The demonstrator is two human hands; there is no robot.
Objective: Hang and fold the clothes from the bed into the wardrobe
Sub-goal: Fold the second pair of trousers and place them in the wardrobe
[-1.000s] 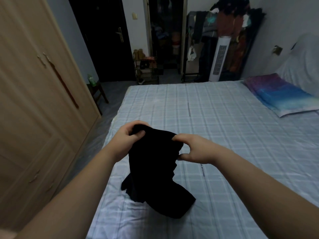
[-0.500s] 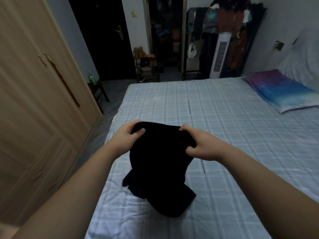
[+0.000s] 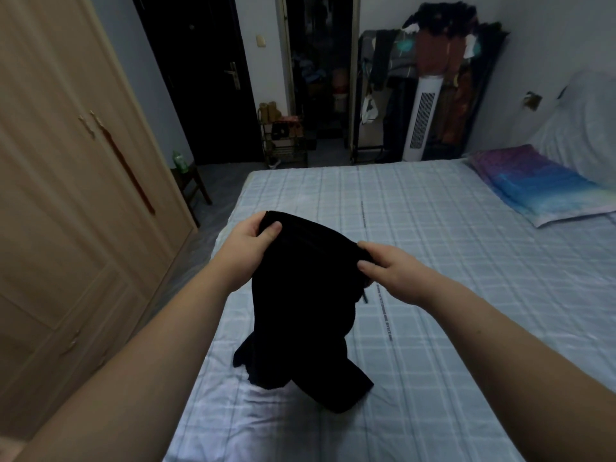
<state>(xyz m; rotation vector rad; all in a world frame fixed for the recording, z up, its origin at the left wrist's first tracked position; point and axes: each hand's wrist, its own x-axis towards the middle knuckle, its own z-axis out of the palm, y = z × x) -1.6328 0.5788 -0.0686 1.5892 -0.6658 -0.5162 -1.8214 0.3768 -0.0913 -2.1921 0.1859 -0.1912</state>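
Your left hand and right hand each pinch the top edge of the black garment at frame centre, its tail resting on the bed. You're squaring it up; next, probably fold it, then reach the wardrobe at left.

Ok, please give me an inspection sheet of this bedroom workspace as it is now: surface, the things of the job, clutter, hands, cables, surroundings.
Surface: bed with a pale checked sheet, lightly creased.
Job's things: black garment, top edge lifted, lower end resting on the sheet; wardrobe to the left, doors closed.
Clutter: colourful pillow at the right side of the bed.
Hands: left hand and right hand each pinch the garment's top edge, thumb in front.
Cables: nothing seen.
Surroundings: dark door, small shoe rack, white tower fan, loaded clothes rack, green bottle on a stool.
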